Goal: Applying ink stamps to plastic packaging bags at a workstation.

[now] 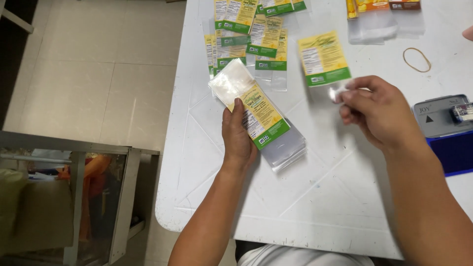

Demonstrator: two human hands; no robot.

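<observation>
White table (315, 197), left hand (238, 140) gripping bag stack (258, 116), right hand (377, 111) pinching bag (325, 61)

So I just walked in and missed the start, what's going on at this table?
A person sits at a white table. Their left hand holds a stack of clear plastic sleeves with yellow-and-green printed labels, resting on the table. Their right hand pinches the clear end of a single labelled sleeve between its fingers. More labelled sleeves lie spread at the far side. A tan rubber band and a grey-and-blue stamp pad sit to the right.
</observation>
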